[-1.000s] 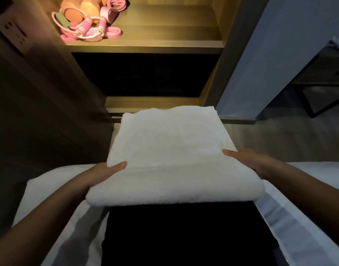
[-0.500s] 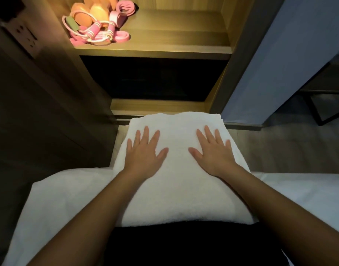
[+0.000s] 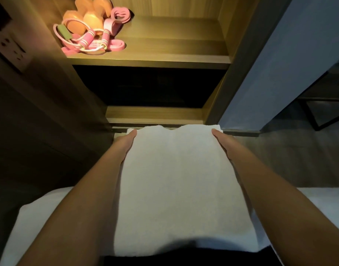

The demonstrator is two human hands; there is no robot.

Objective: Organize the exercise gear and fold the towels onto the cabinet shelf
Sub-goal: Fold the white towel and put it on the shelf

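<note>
The cabinet (image 3: 239, 54) stands open ahead, with one lit shelf (image 3: 174, 45) above a dark compartment. The bed (image 3: 30, 217), covered in white, crosses the bottom of the view.

The towel (image 3: 176, 179) is white and folded into a rectangle. Its near end lies over the bed edge and the person's lap. Its far end reaches toward the cabinet base and sags slightly in the middle between its two corners. The long axis runs straight away from the person, toward the cabinet.

The left hand (image 3: 126, 143) grips the far left corner and the right hand (image 3: 222, 143) grips the far right corner. Each thumb lies on top of the towel. The fingers are hidden under it, so the towel sits between thumb and fingers on both sides.

At the left end of the shelf lie orange dumbbells (image 3: 89, 18), a pink jump rope (image 3: 88, 38) and a pink band (image 3: 120, 14), all touching in one pile.
</note>
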